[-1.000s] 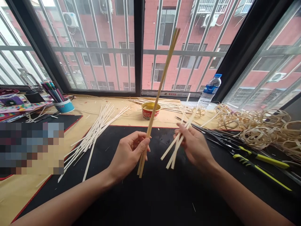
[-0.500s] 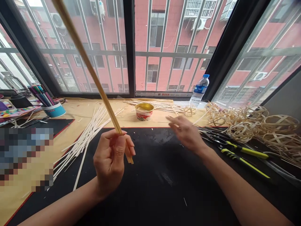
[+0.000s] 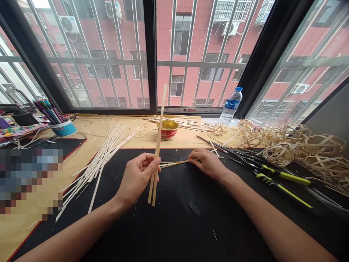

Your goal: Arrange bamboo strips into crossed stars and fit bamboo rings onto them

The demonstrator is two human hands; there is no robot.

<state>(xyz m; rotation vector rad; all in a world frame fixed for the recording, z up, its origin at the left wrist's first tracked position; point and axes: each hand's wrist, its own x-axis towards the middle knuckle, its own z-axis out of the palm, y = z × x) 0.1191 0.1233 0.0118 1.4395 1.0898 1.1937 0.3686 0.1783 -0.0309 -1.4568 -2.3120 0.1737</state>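
Observation:
My left hand is closed around a few pale bamboo strips, held nearly upright, their lower ends fanning apart below the fingers. Other thin bamboo strips run sideways from behind the left fingers to my right hand, which pinches their far end low over the black mat. Whether the sideways strips are also gripped by the left hand is hidden. Behind the upright strips stands a red and gold tin bowl.
Loose bamboo strips lie spread on the left. Woven bamboo balls are heaped at the right, with yellow-black handled pliers before them. A water bottle stands by the window; a blue pen cup is at the left.
The strips in my left hand have swung more upright, and that hand moved right. My right hand has come down and left, and now holds strips stretched sideways between the hands.

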